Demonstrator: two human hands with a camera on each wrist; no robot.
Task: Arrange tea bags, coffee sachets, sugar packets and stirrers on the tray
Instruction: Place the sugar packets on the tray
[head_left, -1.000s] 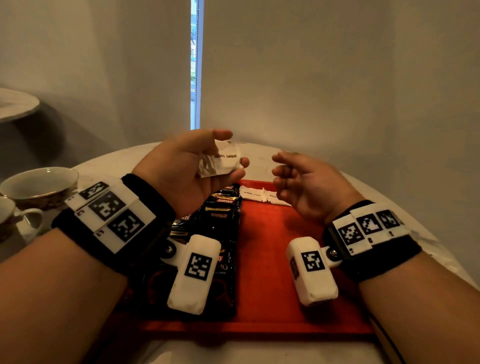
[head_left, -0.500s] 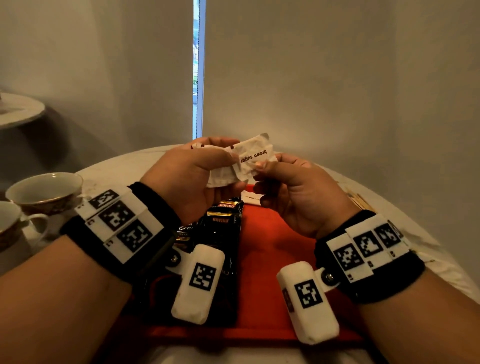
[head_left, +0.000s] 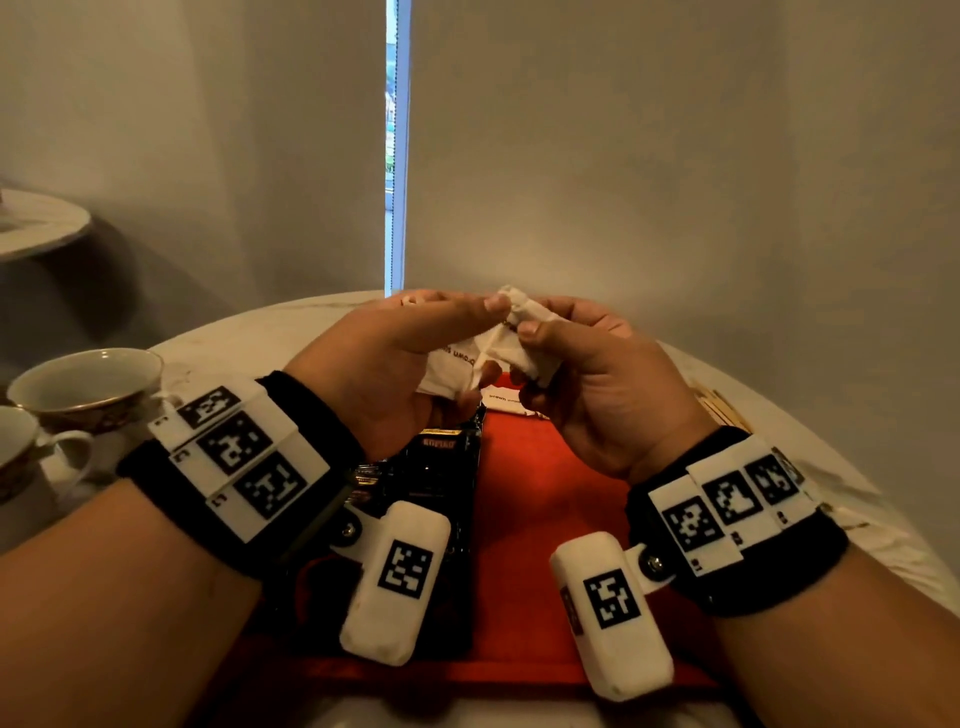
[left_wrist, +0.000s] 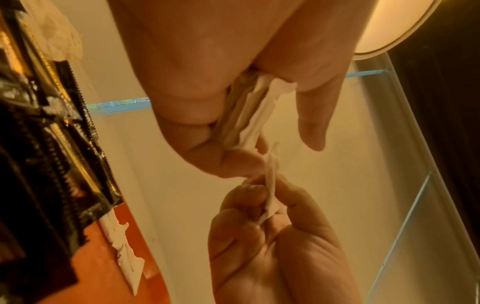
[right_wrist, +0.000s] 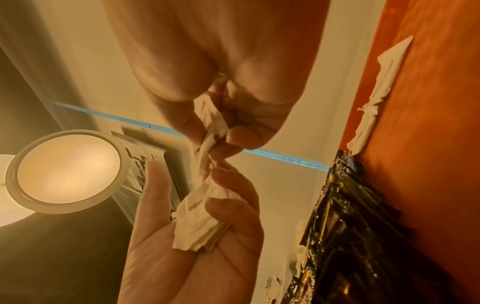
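Observation:
Both hands are raised above the red tray (head_left: 545, 467). My left hand (head_left: 467, 338) grips a small bundle of white sugar packets (head_left: 452, 364), which the right wrist view shows in its palm (right_wrist: 197, 222). My right hand (head_left: 535, 353) pinches one packet (head_left: 524, 312) at the top of that bundle between thumb and fingers, shown close up as the packet (left_wrist: 271, 195). Black coffee sachets (head_left: 436, 467) lie in a row on the tray's left half. More sugar packets (head_left: 506, 400) lie along its far edge.
Two teacups (head_left: 88, 379) stand on the white table at the left. Wooden stirrers (head_left: 722, 410) lie on the table to the right of the tray. The tray's right half is bare red. A wall stands close behind the table.
A second ago my right hand was empty and apart from the left. It has come over to the left hand and taken hold of a packet from the bundle.

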